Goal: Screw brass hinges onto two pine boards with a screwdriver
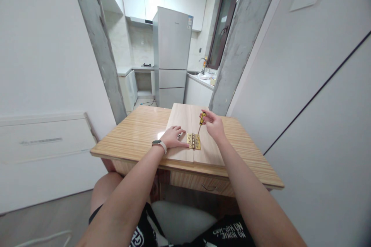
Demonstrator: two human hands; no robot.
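Observation:
A brass hinge [193,141] lies across the seam between two pale wooden boards [178,155] on the table. My right hand [214,125] grips a screwdriver [202,118] by its yellow and black handle. The screwdriver slants down, its tip at the upper part of the hinge's right leaf. On the left board rests my left hand [171,137], fingers stretched out and thumb reaching to the hinge's left edge. Some small shiny pieces, perhaps screws [180,135], show between its fingers and thumb, partly hidden. A watch with a light band is on the left wrist.
Under the boards stands a striped wooden table [127,139] with a drawer handle [209,188] at its front. Beyond it are a tall grey refrigerator [174,42] and a counter with a sink [193,72]. White walls rise on both sides.

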